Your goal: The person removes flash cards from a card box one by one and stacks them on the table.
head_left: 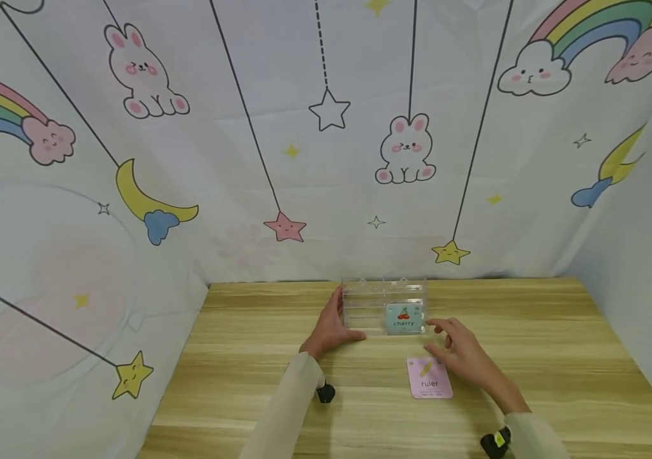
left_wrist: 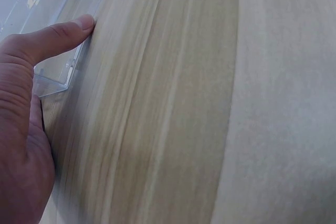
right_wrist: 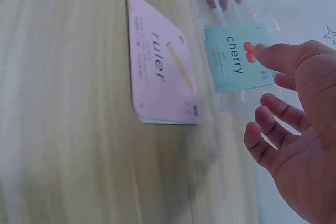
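Observation:
A clear plastic rack (head_left: 363,312) with several compartments lies at the back of the table. A teal cherry card (head_left: 404,324) sits in its lower right compartment. My left hand (head_left: 326,331) holds the rack's left side, thumb along the front edge; in the left wrist view the thumb touches the clear rim (left_wrist: 65,80). Just right of the cherry card is my right hand (head_left: 464,354), fingers loosely bent and holding nothing. In front of the rack lies a pink ruler card (head_left: 429,387), with a teal edge showing under it in the right wrist view.
The wood-grain table (head_left: 245,382) meets a white curtain (head_left: 349,242) printed with rabbits, stars and rainbows, close behind the rack. More curtain hangs along the left and right sides. A small black wrist camera (head_left: 326,393) is strapped by the left sleeve.

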A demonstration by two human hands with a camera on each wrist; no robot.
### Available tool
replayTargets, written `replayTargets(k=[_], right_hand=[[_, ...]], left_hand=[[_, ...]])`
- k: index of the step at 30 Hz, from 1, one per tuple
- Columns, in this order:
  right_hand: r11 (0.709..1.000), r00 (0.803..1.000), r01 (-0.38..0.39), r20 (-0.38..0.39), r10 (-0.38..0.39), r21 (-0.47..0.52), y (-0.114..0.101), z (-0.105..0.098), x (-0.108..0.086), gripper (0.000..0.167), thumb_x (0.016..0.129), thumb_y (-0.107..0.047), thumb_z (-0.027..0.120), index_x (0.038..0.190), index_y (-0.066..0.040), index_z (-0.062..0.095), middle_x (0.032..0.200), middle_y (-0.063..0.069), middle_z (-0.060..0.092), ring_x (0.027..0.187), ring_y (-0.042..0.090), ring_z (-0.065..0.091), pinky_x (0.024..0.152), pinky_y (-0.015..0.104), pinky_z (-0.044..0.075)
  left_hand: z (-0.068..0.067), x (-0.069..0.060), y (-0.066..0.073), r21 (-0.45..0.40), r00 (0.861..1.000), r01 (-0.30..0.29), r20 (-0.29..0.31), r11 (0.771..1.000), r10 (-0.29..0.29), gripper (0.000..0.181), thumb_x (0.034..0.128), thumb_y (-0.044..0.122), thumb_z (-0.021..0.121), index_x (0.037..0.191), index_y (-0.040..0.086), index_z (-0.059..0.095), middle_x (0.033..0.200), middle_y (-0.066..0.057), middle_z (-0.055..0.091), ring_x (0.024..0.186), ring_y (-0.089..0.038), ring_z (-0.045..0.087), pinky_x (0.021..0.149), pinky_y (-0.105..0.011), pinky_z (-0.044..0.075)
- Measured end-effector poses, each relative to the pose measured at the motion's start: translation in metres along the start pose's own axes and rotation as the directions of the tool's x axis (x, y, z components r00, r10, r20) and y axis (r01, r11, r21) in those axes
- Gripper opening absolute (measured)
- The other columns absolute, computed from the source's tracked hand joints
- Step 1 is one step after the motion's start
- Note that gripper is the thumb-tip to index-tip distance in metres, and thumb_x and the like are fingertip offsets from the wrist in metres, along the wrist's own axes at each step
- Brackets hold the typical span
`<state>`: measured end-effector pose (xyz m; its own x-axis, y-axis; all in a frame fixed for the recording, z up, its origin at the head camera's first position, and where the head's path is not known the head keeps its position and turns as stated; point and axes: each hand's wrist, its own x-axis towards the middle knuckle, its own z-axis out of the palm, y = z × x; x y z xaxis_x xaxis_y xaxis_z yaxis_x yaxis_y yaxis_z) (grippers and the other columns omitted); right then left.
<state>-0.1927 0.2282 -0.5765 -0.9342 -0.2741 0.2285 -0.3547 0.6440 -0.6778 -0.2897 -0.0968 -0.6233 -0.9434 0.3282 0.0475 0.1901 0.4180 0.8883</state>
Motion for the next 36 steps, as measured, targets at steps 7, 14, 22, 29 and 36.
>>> replayTargets(k=[7,14,22,29,36], right_hand=[[1.0,1.0,0.025,-0.017,-0.024,0.015,0.0,0.003,0.014,0.054,0.094,-0.013,0.078,0.142,0.0,0.058,0.113,0.017,0.063,0.076,0.017,0.051,0.062,0.025,0.043],[0.999,1.0,-0.028,0.007,0.028,0.023,0.001,0.006,0.023,0.055,0.097,-0.015,0.075,0.147,-0.005,0.054,0.114,0.017,0.062,0.077,0.016,0.049,0.061,0.025,0.044],[0.998,0.999,-0.05,0.019,0.05,0.043,-0.001,0.007,0.03,0.056,0.096,-0.014,0.075,0.147,-0.003,0.054,0.113,0.015,0.062,0.076,0.017,0.051,0.062,0.025,0.046],[0.998,0.998,-0.055,0.023,0.054,0.042,0.0,0.009,0.03,0.054,0.097,-0.013,0.075,0.146,-0.003,0.054,0.114,0.016,0.061,0.076,0.017,0.052,0.063,0.025,0.046],[0.997,0.997,-0.073,0.032,0.072,0.033,-0.001,0.008,0.031,0.055,0.097,-0.012,0.074,0.146,-0.003,0.053,0.115,0.016,0.061,0.077,0.018,0.052,0.063,0.026,0.046]], left_hand=[[0.0,-0.002,0.004,0.0,1.0,0.024,0.001,1.0,-0.024,0.132,0.0684,0.018,0.1,0.167,0.015,0.013,0.168,-0.008,0.028,0.153,-0.019,0.03,0.122,-0.029,0.03],[-0.001,-0.001,0.007,-0.012,1.0,0.022,-0.001,1.0,-0.022,0.132,0.0661,0.015,0.101,0.166,0.016,0.015,0.166,-0.006,0.032,0.151,-0.017,0.032,0.121,-0.025,0.03],[0.0,-0.001,0.003,-0.016,1.0,0.008,-0.004,1.0,-0.008,0.132,0.0657,0.017,0.102,0.166,0.017,0.016,0.165,-0.005,0.033,0.151,-0.017,0.034,0.122,-0.027,0.03],[-0.001,-0.002,0.002,-0.011,1.0,0.004,-0.001,1.0,-0.004,0.131,0.0668,0.019,0.101,0.166,0.016,0.016,0.166,-0.006,0.033,0.151,-0.019,0.034,0.122,-0.028,0.031],[-0.001,-0.001,0.003,-0.004,1.0,-0.003,-0.005,1.0,0.003,0.131,0.0661,0.017,0.101,0.166,0.016,0.016,0.165,-0.006,0.033,0.151,-0.017,0.034,0.121,-0.026,0.031]])
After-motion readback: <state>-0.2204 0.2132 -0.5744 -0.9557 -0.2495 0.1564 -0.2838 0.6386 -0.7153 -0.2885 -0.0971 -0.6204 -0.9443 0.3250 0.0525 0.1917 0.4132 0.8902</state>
